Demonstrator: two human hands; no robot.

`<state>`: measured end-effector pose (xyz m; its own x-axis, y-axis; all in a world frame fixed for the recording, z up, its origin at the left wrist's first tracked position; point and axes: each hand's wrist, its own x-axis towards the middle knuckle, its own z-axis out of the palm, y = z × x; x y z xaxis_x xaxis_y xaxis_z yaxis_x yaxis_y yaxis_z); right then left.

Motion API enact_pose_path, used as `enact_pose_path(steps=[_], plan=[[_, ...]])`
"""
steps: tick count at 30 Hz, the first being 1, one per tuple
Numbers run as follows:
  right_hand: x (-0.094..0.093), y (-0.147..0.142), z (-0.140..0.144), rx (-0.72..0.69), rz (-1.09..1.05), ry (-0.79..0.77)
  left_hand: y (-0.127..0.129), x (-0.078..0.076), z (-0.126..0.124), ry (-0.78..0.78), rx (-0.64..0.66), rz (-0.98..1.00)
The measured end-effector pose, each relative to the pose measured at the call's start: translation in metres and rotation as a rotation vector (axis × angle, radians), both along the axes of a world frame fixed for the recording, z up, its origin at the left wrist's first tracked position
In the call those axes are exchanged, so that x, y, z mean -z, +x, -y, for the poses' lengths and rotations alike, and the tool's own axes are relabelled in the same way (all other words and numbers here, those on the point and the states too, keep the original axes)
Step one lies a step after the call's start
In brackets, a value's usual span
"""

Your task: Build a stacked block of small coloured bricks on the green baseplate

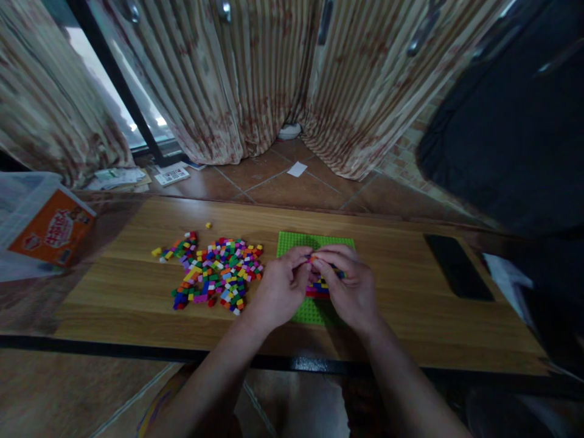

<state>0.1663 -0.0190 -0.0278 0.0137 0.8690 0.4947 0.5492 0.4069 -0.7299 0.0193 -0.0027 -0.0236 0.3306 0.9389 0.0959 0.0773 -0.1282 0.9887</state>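
Your left hand (280,286) and right hand (349,283) pinch, apparently, one small brick (312,259) over the green baseplate (310,310), steadying it above its rows.

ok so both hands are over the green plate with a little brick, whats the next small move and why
Probably press the small brick pinched between the fingers of the left hand and right hand down onto the green baseplate, next to the short stack of coloured rows already there. Both hands hover right above those rows, and the loose brick pile lies untouched to the left.
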Motion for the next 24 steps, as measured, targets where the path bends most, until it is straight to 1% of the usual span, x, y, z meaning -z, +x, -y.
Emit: enact_pose_path(steps=[5, 8, 12, 16, 20, 24], plan=[[-0.005, -0.002, 0.002, 0.046, 0.113, 0.115, 0.004, 0.002, 0.001, -0.042, -0.012, 0.092], [-0.005, 0.004, 0.001, 0.075, 0.122, 0.133, 0.002, 0.005, 0.001, -0.068, -0.022, 0.085], [0.000, 0.027, -0.004, 0.134, 0.081, 0.072, -0.003, 0.011, -0.003, -0.064, -0.067, 0.021], [0.004, 0.047, -0.006, 0.103, 0.126, -0.023, -0.006, 0.013, -0.008, -0.066, -0.135, 0.027], [0.005, 0.052, -0.005, 0.088, 0.156, -0.074, -0.007, 0.013, -0.010, -0.051, -0.166, 0.013], [0.009, 0.049, -0.006, 0.078, 0.148, -0.117, -0.008, 0.014, -0.010, -0.045, -0.159, 0.004]])
